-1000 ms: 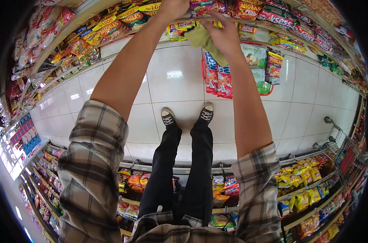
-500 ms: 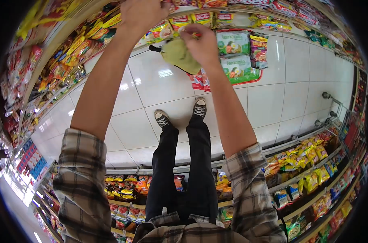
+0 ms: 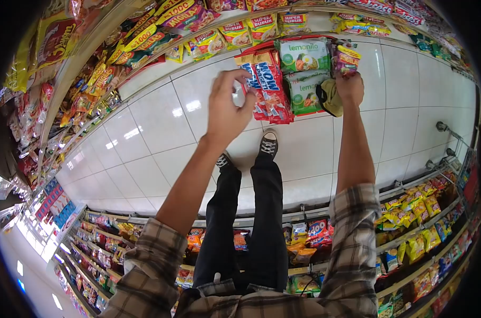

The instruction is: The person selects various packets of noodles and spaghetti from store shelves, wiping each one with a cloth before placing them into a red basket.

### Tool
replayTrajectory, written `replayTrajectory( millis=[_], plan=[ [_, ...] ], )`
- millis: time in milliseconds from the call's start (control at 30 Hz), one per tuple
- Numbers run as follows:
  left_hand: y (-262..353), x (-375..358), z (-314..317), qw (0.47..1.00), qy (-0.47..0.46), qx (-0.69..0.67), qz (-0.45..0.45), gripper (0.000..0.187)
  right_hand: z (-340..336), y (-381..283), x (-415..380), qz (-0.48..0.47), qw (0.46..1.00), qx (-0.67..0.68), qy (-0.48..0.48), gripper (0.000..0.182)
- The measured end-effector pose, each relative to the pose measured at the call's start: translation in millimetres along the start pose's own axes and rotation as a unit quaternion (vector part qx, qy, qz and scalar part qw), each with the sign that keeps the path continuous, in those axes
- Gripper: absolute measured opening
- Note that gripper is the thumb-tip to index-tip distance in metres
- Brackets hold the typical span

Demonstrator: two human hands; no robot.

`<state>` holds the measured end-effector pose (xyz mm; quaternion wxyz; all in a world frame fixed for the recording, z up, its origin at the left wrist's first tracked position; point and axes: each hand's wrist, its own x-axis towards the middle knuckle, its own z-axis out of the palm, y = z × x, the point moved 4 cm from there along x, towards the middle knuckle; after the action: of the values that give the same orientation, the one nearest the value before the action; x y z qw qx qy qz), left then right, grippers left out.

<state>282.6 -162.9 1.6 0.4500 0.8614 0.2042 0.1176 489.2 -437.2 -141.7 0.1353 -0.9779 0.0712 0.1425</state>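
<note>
Tiled floor (image 3: 129, 146): WOW packs (image 3: 268, 82), lemonilo packs (image 3: 305, 54); left grip (image 3: 227, 108) spread, right grip (image 3: 350, 89) clasping cloth (image 3: 331, 99), sachet (image 3: 348, 59).

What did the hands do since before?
The left hand came back toward the body, beside the shiny red-and-blue plastic packets. The right hand moved rightward with the soft olive-green cloth to the purple-and-yellow plastic packet, seemingly gripping it. The flat green-and-white plastic packets stayed put.

Cart wheels (image 3: 441, 126) rest near the right edge of the tiled floor (image 3: 399, 132), red and blue packs (image 3: 53, 201) stand beyond its left edge, and yellow snack bags (image 3: 416, 241) line its near edge.
</note>
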Motion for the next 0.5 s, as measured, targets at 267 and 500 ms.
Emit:
replayTrajectory(
  millis=[267, 500],
  plan=[
    [15.1, -34.7, 51.4, 0.832, -0.151, -0.455, -0.277, 0.058, -70.1, -61.5, -198.1, -0.216, 0.904, 0.321, -0.180, 0.065],
    [-4.3, -104.8, 41.5, 0.758, -0.031, -0.460, -0.462, 0.065, -124.7, -36.2, -258.1, 0.024, 0.912, 0.390, -0.125, 0.039]
  ],
)
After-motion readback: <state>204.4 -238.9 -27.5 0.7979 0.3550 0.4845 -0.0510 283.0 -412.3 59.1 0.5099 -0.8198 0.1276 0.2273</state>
